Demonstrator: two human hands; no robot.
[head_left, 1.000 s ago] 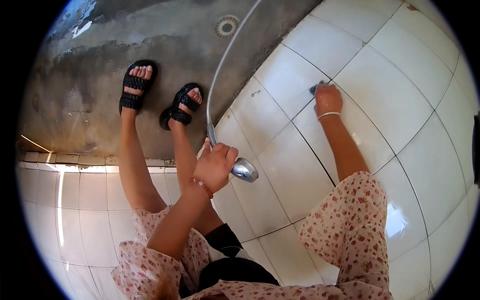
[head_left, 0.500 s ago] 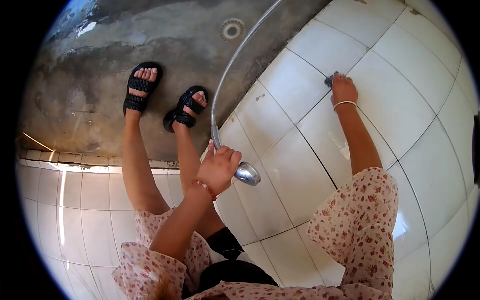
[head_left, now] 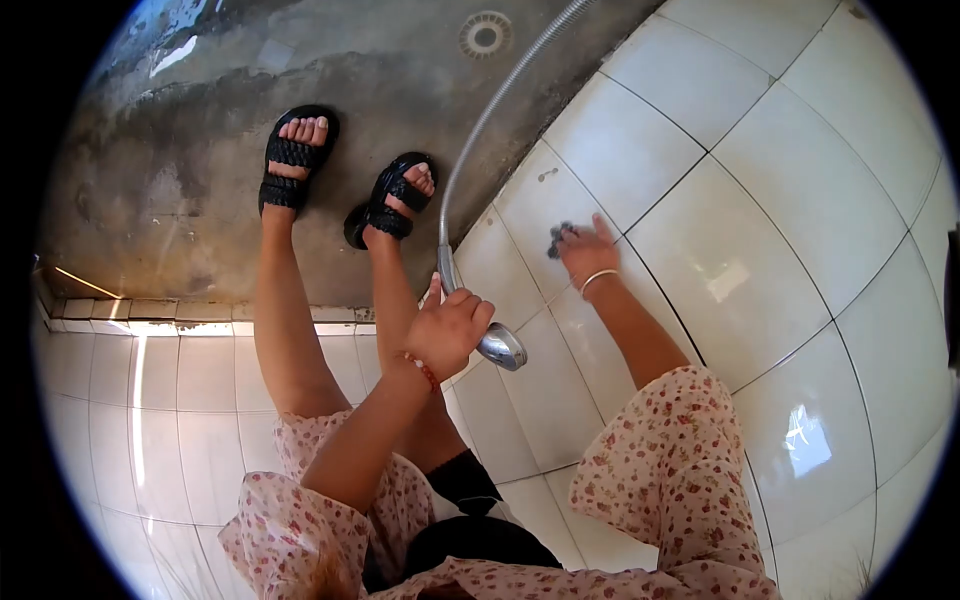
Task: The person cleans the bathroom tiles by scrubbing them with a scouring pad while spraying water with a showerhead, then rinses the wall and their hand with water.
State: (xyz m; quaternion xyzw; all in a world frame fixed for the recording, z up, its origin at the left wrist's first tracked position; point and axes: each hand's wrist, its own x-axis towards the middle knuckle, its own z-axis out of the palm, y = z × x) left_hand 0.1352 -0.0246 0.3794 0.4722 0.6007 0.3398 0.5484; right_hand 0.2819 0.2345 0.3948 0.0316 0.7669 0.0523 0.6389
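My left hand (head_left: 449,328) is wrapped round the handle of a chrome shower head (head_left: 503,347), whose face points to the lower right. A ribbed metal hose (head_left: 487,105) runs up from the handle to the top edge of the view. On the right, my right hand (head_left: 589,252) presses a dark grey scouring pad (head_left: 559,238) against the white wall tiles (head_left: 745,240). Its fingers cover part of the pad, and one digit sticks out. A small dark mark (head_left: 547,175) shows on a tile above the pad.
The wet grey concrete floor (head_left: 215,190) has a round drain (head_left: 486,36) near the top. My feet in black sandals (head_left: 300,155) stand on it. A tiled ledge edge (head_left: 200,318) lies at left, with more tiles below.
My right hand has moved the scouring pad down and left across the tiles, towards the shower head. My left hand keeps its hold, and the whole view has shifted slightly.
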